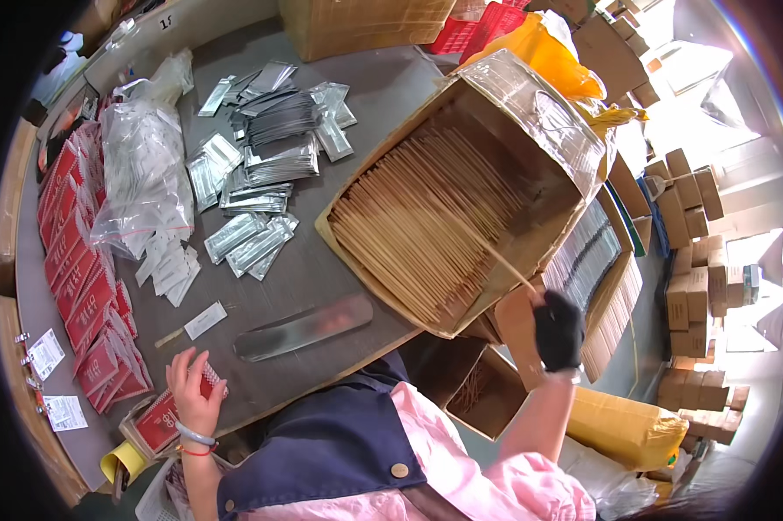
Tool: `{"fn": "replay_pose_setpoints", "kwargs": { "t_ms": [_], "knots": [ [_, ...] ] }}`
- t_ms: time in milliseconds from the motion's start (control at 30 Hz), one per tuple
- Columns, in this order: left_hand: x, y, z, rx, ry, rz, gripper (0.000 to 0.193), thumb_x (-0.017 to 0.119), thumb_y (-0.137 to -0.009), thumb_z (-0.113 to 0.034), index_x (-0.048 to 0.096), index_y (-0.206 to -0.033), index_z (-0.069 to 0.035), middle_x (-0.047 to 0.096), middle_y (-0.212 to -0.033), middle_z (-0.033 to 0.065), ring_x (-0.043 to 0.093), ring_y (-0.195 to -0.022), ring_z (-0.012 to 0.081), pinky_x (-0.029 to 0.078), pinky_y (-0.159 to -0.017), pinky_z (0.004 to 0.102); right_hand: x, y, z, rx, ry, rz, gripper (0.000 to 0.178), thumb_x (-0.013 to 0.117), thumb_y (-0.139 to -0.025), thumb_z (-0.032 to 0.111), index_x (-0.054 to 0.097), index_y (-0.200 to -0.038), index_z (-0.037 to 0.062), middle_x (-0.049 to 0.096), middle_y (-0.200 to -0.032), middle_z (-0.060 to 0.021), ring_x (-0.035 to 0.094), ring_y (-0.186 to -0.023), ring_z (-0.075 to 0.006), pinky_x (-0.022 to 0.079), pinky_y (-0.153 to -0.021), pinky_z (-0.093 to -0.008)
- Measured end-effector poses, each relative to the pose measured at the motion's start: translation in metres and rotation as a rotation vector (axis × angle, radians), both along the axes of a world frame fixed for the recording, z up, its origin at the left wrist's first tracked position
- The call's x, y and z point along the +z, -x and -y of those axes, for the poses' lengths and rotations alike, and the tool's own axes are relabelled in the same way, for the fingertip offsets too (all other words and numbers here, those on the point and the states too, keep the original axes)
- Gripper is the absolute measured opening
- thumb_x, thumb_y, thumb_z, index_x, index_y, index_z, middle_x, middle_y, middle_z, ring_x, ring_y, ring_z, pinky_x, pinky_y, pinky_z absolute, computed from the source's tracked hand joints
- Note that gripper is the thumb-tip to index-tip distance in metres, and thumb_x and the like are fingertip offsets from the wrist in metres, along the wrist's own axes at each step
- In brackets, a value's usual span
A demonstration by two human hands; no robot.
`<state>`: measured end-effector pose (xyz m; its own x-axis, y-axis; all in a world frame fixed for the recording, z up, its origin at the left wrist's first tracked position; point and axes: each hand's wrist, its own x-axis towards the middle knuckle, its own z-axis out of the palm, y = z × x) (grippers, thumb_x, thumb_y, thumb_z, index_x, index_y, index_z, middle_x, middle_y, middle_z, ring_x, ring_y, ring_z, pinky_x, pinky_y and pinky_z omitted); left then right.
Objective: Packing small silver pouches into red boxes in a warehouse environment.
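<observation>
My right hand, in a black glove with bare fingertips, pinches the end of a thin wooden stick. The stick slants over an open cardboard box packed with rows of similar wooden sticks. At the table's near left edge, my left hand is curled round a small red packet with white marks, partly hidden by the fingers. Just below that hand stand more red packets in a holder. A small white packet lies just beyond the left hand. Right of it rests a long shiny rounded strip.
Silver sachets lie in piles on the grey table. Left of them are a clear plastic bag of packets and rows of red packets. A carton of dark packets stands right; an open box sits below the edge.
</observation>
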<state>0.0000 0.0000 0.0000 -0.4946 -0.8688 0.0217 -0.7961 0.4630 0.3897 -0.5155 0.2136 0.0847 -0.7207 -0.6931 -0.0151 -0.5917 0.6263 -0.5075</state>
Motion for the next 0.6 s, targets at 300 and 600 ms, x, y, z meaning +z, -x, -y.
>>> {"fn": "replay_pose_setpoints", "kwargs": {
  "t_ms": [300, 600],
  "knots": [
    [0.006, 0.031, 0.015, -0.17, 0.06, -0.133, 0.054, 0.075, -0.069, -0.012, 0.059, -0.12, -0.004, 0.053, -0.126, 0.0158, 0.048, -0.118, 0.0369, 0.035, -0.104, 0.0477, -0.235, -0.09, -0.409, -0.452, 0.178, 1.022, 0.018, 0.052, -0.091, 0.022, 0.056, -0.08, 0.0079, 0.057, -0.079, -0.0059, 0.053, -0.079, -0.0231, 0.042, -0.076, -0.0382],
    [0.009, 0.013, -0.002, -0.126, 0.109, -0.078, 0.05, 0.074, -0.07, -0.011, 0.06, -0.118, -0.004, 0.055, -0.123, 0.0151, 0.05, -0.116, 0.0367, 0.035, -0.104, 0.0491, -0.219, -0.077, -0.398, -1.058, 0.415, 1.27, 0.024, 0.049, -0.096, 0.032, 0.062, -0.101, 0.0126, 0.059, -0.071, -0.0039, 0.057, -0.07, -0.022, 0.05, -0.074, -0.0346]
  ]
}}
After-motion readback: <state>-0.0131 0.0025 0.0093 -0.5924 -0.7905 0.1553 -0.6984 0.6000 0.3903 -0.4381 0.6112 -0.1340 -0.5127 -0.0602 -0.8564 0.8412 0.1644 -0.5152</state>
